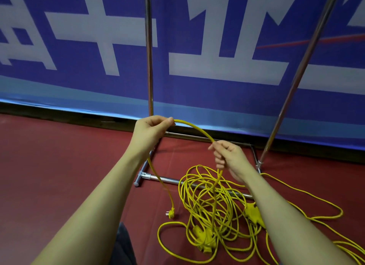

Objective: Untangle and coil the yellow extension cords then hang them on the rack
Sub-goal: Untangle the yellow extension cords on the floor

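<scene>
Left hand (152,126): fingers and thumb curled, pinching a round-section yellow cord (197,129) near its upper end. Right hand (229,158): fingers curled around the same cord lower and to the right. Between the two hands the cord forms a smooth raised arc. From the left hand a free length drops behind the forearm in a gentle curve and ends in a moulded yellow plug (171,213) with metal prongs, close to the floor (59,166).

Below the right hand the cord falls straight into a loose tangled heap of yellow cords (209,201), many overlapping loops lying on the floor. At least two blocky yellow socket heads sit within the heap; one (205,240) at its near edge, another (253,213) partly hidden by the right forearm. Further strands trail off to the right.

Floor covering is matte dark red. The rack (149,67) is of polished metal tube: two uprights rising out of frame and a rectangular base frame with tee joints on the floor. The heap lies across the near base bar. Behind the rack hangs a glossy blue banner (79,67) with large white characters.
</scene>
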### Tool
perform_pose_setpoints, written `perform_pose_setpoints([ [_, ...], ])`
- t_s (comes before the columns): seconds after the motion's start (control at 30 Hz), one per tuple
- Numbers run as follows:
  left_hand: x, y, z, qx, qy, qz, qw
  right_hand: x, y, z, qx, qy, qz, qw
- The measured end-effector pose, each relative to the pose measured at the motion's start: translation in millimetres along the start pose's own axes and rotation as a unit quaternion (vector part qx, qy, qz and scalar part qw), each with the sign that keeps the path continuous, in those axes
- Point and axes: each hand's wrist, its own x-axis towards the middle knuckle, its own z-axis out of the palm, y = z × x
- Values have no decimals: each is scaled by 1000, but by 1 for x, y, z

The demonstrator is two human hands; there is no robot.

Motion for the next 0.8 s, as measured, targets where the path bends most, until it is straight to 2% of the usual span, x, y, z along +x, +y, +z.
perform_pose_setpoints([
  [0.07, 4, -3, -1, 33, -52, -22, 998, 2, -11, 1, 19, 21, -16, 999],
  [0.13, 6, -2, 1, 58, -97, -36, 993, 4, -25, 3, -13, 21, -36, 999],
  [0.3, 12, 13, 17, 122, -177, -6, 977, 1, -66, 23, -109, 8, -105, 988],
  [0.4, 18, 12, 27, 75, -136, 31, 987, 6, -85, 29, -96, 26, -136, 986],
  [0.5, 23, 1, 32, -22, -105, 21, 994, 14, -88, 27, -131, 9, -146, 980],
  [0.63, 31, -9, 37, -79, -96, 9, 992, 20, -50, 12, -127, -33, -96, 987],
  [0.8, 44, -20, 28, -123, -114, -12, 986, 24, -11, -9, -110, -31, 0, 993],
])
